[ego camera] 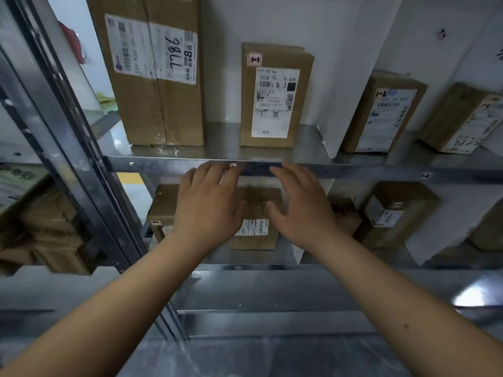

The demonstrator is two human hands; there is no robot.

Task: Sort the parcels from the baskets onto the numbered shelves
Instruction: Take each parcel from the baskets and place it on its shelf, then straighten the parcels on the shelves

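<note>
A cardboard parcel [275,96] with a white label and a pink tag stands upright on the upper metal shelf [177,165], straight ahead. My left hand [209,202] and my right hand [299,205] hover side by side just below the shelf's front edge, fingers straight and spread, holding nothing. Both hands are a short way in front of that parcel and apart from it. Behind them, on the lower shelf [261,268], lies another brown parcel [255,227], partly hidden by my hands.
A tall box [155,72] marked 7786 stands left of the parcel. Two more parcels [383,112] [462,121] and white packages [351,77] fill the upper shelf's right. Boxes [397,213] sit on the lower shelf. A metal upright [68,148] rises at left.
</note>
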